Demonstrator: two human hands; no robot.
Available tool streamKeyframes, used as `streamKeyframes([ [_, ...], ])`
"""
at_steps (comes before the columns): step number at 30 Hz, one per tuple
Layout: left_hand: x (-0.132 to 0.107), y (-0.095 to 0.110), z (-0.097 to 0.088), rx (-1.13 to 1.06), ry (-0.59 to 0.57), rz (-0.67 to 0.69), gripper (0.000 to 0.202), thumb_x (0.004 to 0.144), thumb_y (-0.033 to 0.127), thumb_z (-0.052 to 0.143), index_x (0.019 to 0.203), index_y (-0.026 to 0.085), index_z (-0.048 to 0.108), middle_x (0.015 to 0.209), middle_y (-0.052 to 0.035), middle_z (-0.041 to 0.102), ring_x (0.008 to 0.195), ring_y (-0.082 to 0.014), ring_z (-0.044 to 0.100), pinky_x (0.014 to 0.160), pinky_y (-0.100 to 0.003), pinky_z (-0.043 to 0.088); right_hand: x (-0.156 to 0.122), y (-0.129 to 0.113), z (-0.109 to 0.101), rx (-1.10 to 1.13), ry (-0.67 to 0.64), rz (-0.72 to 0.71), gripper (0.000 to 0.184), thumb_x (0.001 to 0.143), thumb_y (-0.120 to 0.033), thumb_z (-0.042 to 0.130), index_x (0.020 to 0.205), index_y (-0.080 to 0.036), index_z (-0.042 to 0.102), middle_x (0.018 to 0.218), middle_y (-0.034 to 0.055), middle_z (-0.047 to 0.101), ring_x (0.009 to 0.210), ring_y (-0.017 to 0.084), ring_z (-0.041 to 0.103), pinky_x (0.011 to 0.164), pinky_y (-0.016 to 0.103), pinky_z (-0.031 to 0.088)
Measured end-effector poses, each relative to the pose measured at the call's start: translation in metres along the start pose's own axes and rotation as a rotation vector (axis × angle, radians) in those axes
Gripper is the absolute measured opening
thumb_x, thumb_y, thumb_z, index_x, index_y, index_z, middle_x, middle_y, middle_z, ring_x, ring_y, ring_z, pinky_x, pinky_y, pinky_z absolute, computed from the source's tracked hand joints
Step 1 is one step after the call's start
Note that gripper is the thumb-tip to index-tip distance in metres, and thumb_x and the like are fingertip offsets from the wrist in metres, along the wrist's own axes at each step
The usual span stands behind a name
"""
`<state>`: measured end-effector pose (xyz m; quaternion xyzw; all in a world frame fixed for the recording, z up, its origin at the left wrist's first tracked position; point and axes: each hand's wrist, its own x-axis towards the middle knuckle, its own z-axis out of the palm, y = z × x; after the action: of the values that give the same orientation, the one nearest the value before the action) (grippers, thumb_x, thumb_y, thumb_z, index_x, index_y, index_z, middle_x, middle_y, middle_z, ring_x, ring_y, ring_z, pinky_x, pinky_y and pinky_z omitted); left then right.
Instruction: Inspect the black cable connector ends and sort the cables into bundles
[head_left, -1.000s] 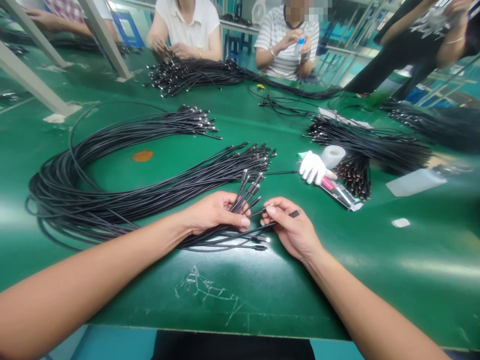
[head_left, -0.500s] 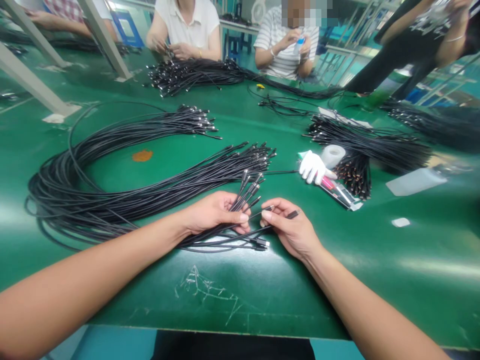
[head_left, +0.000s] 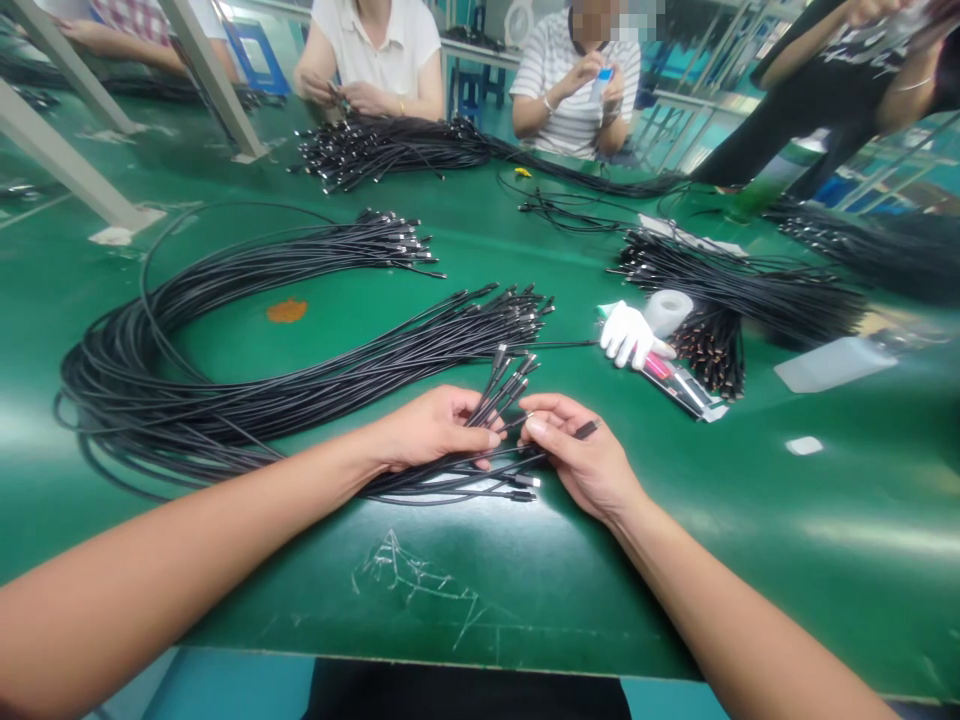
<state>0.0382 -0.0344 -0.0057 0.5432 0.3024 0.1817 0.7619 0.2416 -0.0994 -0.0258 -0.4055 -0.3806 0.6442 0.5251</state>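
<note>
My left hand (head_left: 431,428) is closed round a small bunch of black cables (head_left: 508,378), whose plug ends fan out up and to the right past my fingers. Close beside it, my right hand (head_left: 581,455) pinches one black cable (head_left: 586,429) between thumb and fingers, and its plug sticks out to the right. The two hands almost touch. A few more loose cable ends (head_left: 517,483) lie on the green table (head_left: 525,580) just below both hands. A big loop of black cables (head_left: 225,370) spreads out to the left.
A white glove (head_left: 628,334), a white tape roll (head_left: 667,310) and a packet lie right of the cables, beside another bundle (head_left: 742,290). More cable bundles (head_left: 390,150) lie farther back. Other people sit and stand along the far edge. Metal frame legs (head_left: 67,165) stand at left.
My left hand has slid a little to the right with its bunch, so the plug ends now stand closer to my right hand. My right hand has hardly moved.
</note>
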Motion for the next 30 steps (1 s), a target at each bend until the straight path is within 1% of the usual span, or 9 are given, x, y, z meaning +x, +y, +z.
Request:
streamKeyframes([
  [5, 0.0004, -0.0024, 0.0028, 0.066, -0.002, 0.024, 0.018, 0.074, 0.023, 0.079, 0.080, 0.012, 0.065, 0.077, 0.0031, 0.058, 0.066, -0.0096, 0.059, 0.066, -0.026, 0.057, -0.0001, 0.0035, -0.0028, -0.100, 0.018, -0.009, 0.020, 0.081, -0.031, 0.079, 0.097, -0.020, 0.075, 0.080, 0.0020, 0.071, 0.074, 0.013, 0.061, 0.072, 0.026, 0.046],
  [8, 0.0012, -0.0052, 0.0005, 0.046, 0.007, 0.021, 0.020, 0.073, 0.023, 0.080, 0.082, 0.013, 0.066, 0.079, 0.0019, 0.060, 0.068, -0.0110, 0.061, 0.068, -0.028, 0.057, -0.0002, 0.0038, -0.0036, -0.116, 0.014, -0.010, 0.019, 0.082, -0.032, 0.079, 0.096, -0.021, 0.075, 0.079, 0.0016, 0.071, 0.074, 0.014, 0.061, 0.072, 0.026, 0.045],
  [11, 0.0007, -0.0055, -0.0013, 0.040, 0.033, -0.003, 0.021, 0.073, 0.022, 0.081, 0.085, 0.013, 0.066, 0.074, 0.0015, 0.064, 0.065, -0.0119, 0.065, 0.065, -0.025, 0.054, 0.0001, 0.0034, -0.0035, -0.128, 0.023, -0.005, 0.019, 0.082, -0.033, 0.079, 0.096, -0.022, 0.074, 0.078, 0.0011, 0.070, 0.074, 0.014, 0.061, 0.072, 0.026, 0.045],
  [14, -0.0007, -0.0034, -0.0017, 0.025, -0.004, -0.003, 0.018, 0.077, 0.022, 0.078, 0.085, 0.013, 0.064, 0.067, 0.0003, 0.067, 0.064, -0.0131, 0.068, 0.066, -0.024, 0.052, 0.0001, 0.0030, -0.0030, -0.153, 0.040, -0.006, 0.018, 0.084, -0.036, 0.077, 0.093, -0.021, 0.074, 0.074, 0.0007, 0.069, 0.072, 0.013, 0.060, 0.071, 0.026, 0.044],
  [17, -0.0013, -0.0019, -0.0021, -0.018, -0.047, -0.005, 0.018, 0.079, 0.022, 0.077, 0.087, 0.012, 0.064, 0.070, -0.0030, 0.071, 0.066, -0.0146, 0.070, 0.070, -0.027, 0.054, -0.0006, 0.0025, -0.0024, -0.155, 0.041, -0.004, 0.019, 0.085, -0.038, 0.076, 0.091, -0.020, 0.073, 0.073, 0.0005, 0.068, 0.070, 0.013, 0.059, 0.070, 0.026, 0.043],
  [22, -0.0003, -0.0031, -0.0042, -0.066, -0.060, -0.025, 0.023, 0.078, 0.023, 0.079, 0.091, 0.012, 0.063, 0.073, -0.0049, 0.073, 0.064, -0.0154, 0.071, 0.071, -0.029, 0.057, -0.0012, 0.0013, -0.0017, -0.103, 0.003, 0.011, 0.026, 0.076, -0.030, 0.084, 0.098, -0.021, 0.073, 0.078, -0.0004, 0.068, 0.071, 0.012, 0.059, 0.069, 0.024, 0.045],
  [26, -0.0003, -0.0038, -0.0046, -0.076, -0.059, -0.033, 0.026, 0.077, 0.024, 0.080, 0.092, 0.012, 0.063, 0.072, -0.0048, 0.073, 0.065, -0.0160, 0.072, 0.071, -0.030, 0.058, -0.0005, 0.0002, -0.0014, -0.104, -0.012, 0.007, 0.032, 0.072, -0.027, 0.086, 0.101, -0.021, 0.073, 0.085, 0.0011, 0.070, 0.076, 0.013, 0.061, 0.075, 0.027, 0.049],
  [28, -0.0004, -0.0036, -0.0040, -0.074, -0.059, -0.035, 0.026, 0.077, 0.025, 0.081, 0.092, 0.012, 0.064, 0.072, -0.0039, 0.073, 0.065, -0.0153, 0.071, 0.070, -0.029, 0.058, -0.0006, -0.0007, -0.0008, -0.104, -0.022, 0.003, 0.032, 0.073, -0.027, 0.086, 0.102, -0.021, 0.073, 0.088, 0.0019, 0.072, 0.079, 0.014, 0.063, 0.078, 0.028, 0.049],
  [30, 0.0000, -0.0033, -0.0035, -0.053, -0.048, -0.019, 0.024, 0.078, 0.025, 0.080, 0.091, 0.011, 0.065, 0.073, -0.0032, 0.072, 0.065, -0.0137, 0.071, 0.070, -0.027, 0.058, -0.0012, -0.0019, 0.0000, -0.100, -0.039, -0.005, 0.027, 0.073, -0.028, 0.086, 0.097, -0.021, 0.073, 0.094, 0.0034, 0.073, 0.084, 0.015, 0.064, 0.082, 0.030, 0.049],
])
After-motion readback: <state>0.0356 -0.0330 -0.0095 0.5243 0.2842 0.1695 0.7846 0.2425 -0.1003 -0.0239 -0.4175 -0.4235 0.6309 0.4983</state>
